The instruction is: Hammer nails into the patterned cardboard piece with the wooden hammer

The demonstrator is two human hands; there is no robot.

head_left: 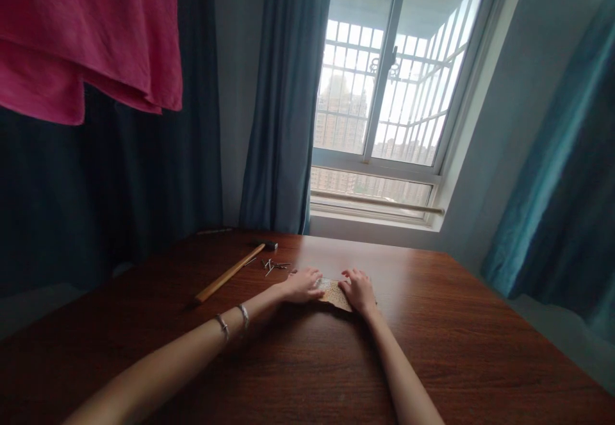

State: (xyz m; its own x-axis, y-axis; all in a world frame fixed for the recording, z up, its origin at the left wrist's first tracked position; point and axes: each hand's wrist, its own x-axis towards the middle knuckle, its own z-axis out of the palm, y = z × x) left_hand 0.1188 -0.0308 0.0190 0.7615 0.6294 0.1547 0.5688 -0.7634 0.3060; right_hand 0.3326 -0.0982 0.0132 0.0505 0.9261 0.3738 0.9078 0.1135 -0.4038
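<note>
Both my hands rest on a small tan wooden piece (335, 295) lying on the dark wooden table (432, 335). My left hand (303, 284) lies palm down over its left end, fingers curled lightly on it. My right hand (358, 289) presses on its right end with bent fingers. Most of the piece is hidden under the hands; only its middle and near edge show. Two bracelets sit on my left wrist.
A hammer (231, 272) with a wooden handle lies to the left of my hands, head toward the window. Several loose nails (273, 265) lie beside its head. Blue curtains and a barred window (384, 91) stand behind the table; a pink cloth (91, 34) hangs at upper left.
</note>
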